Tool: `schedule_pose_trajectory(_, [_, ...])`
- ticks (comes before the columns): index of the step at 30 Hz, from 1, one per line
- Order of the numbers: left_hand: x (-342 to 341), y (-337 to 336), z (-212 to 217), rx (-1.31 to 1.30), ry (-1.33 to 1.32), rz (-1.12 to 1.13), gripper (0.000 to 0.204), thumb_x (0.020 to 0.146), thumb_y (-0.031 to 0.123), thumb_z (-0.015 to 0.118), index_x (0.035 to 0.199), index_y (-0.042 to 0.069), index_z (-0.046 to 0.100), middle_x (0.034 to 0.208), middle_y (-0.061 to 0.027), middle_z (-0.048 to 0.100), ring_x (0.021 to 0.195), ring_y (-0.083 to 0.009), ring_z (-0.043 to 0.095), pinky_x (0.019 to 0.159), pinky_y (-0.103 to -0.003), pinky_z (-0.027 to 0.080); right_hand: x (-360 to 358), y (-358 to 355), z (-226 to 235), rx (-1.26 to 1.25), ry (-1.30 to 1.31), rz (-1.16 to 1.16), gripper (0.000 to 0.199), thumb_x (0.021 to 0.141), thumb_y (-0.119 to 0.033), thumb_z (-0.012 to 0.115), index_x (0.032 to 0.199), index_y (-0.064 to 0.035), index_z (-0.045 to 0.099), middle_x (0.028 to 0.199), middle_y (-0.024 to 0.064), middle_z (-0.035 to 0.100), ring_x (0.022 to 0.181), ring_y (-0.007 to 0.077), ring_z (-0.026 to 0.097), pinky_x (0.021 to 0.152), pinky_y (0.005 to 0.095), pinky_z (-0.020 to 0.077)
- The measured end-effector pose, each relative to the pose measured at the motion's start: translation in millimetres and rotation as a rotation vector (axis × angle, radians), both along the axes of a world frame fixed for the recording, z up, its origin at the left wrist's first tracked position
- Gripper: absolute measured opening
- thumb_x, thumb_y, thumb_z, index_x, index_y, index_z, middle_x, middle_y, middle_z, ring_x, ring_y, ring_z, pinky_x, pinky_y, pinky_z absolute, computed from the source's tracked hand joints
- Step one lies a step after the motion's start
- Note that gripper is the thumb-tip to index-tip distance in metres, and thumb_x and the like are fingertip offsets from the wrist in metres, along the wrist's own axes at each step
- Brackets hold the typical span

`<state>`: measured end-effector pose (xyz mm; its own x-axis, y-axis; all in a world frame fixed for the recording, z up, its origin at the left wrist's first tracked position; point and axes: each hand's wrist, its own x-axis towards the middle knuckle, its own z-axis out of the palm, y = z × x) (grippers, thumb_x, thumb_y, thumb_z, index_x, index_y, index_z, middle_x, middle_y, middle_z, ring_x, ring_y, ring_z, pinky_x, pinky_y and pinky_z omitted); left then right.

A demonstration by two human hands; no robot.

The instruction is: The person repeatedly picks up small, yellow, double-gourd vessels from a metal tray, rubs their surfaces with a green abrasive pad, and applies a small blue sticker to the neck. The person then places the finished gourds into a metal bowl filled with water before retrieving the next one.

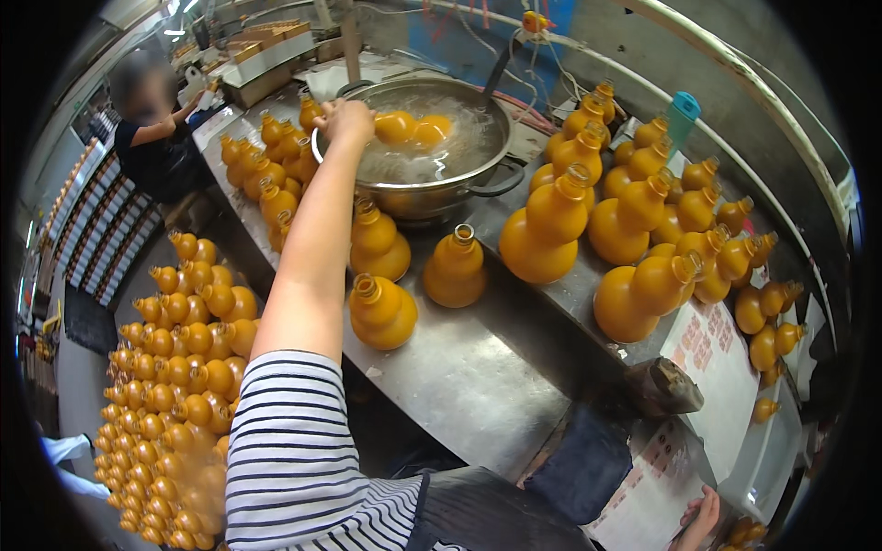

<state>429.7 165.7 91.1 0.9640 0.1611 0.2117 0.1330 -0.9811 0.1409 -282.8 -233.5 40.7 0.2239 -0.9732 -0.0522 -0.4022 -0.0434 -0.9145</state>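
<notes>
Reaching across the bench (478, 386), the left hand (347, 119) rests on the near-left rim of a steel bowl (432, 197) full of water, its fingers curled over the rim; whether they clamp it or only rest there cannot be told. Two orange gourd-shaped bottles (412, 127) float in the water just right of that hand. The bowl sits toward the far edge of the bench, with a dark handle on its right side. In front of it, three more orange gourd bottles (381, 312) stand upright with open necks, near the middle of the bench. A larger cluster of upright bottles (634, 230) fills the right side, running to the far right corner, where a teal-capped bottle (682, 115) stands. Another group (262, 170) crowds the far left edge. Below the left edge of the bench, a heap of smaller gourds (175, 386) lies piled. The right hand (700, 519) rests at the near right, on printed cardboard (717, 367), fingers loosely together, holding nothing. Another person (156, 138) in a dark shirt works at the far left end.
</notes>
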Motion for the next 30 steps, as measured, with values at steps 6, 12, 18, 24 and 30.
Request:
schedule_pose_trajectory(6, [15.7,-4.4,-14.5,0.054,0.057,-0.003,0.04,0.093,0.045,0.054,0.119,0.017,0.068,0.135,-0.0062,0.054,0.131,-0.0296,0.035,0.097,-0.047,0.028,-21.7,-2.4,-7.9,0.012,0.052,0.047,0.021,0.098,-0.025,0.053,0.094,-0.0059,0.061,0.066,0.0012,0.056,0.052,0.008,0.048,0.047,0.02,0.0376])
schedule_pose_trajectory(12, [16.0,-8.2,-14.0,0.098,0.113,0.003,0.038,0.095,0.035,0.05,0.125,0.017,0.064,0.138,-0.0062,0.052,0.133,-0.0308,0.034,0.101,-0.048,0.027,-7.0,15.9,5.0,0.038,0.069,-0.036,0.024,0.099,-0.027,0.052,0.091,-0.0055,0.06,0.067,0.0009,0.055,0.054,0.0077,0.047,0.049,0.0205,0.0383])
schedule_pose_trajectory(18, [-4.4,-10.6,2.9,0.081,-0.175,-0.023,0.039,0.086,0.045,0.063,0.113,0.018,0.071,0.129,-0.006,0.056,0.124,-0.0275,0.042,0.099,-0.047,0.031,-10.9,11.2,5.3,0.088,0.115,0.061,0.023,0.098,-0.027,0.051,0.095,-0.0059,0.059,0.071,0.0002,0.053,0.058,0.009,0.046,0.052,0.0232,0.0388])
schedule_pose_trajectory(24, [-53.4,-19.9,18.4,0.051,-0.471,-0.22,0.039,0.072,0.038,0.079,0.095,0.007,0.074,0.114,-0.0044,0.061,0.114,-0.0265,0.046,0.097,-0.045,0.034,7.9,-6.1,-4.7,0.013,0.059,0.146,0.027,0.095,-0.031,0.058,0.092,-0.004,0.064,0.069,0.0007,0.056,0.056,0.0082,0.046,0.049,0.0246,0.0372])
schedule_pose_trajectory(30, [-89.4,-30.7,-1.3,0.054,-0.303,-0.412,0.044,0.083,0.046,0.065,0.098,0.006,0.073,0.118,-0.0063,0.059,0.118,-0.0272,0.042,0.098,-0.044,0.028,10.8,-11.2,-9.3,-0.074,0.014,0.238,0.027,0.095,-0.03,0.059,0.092,-0.0038,0.064,0.072,0.0008,0.057,0.057,0.0091,0.046,0.051,0.025,0.0375])
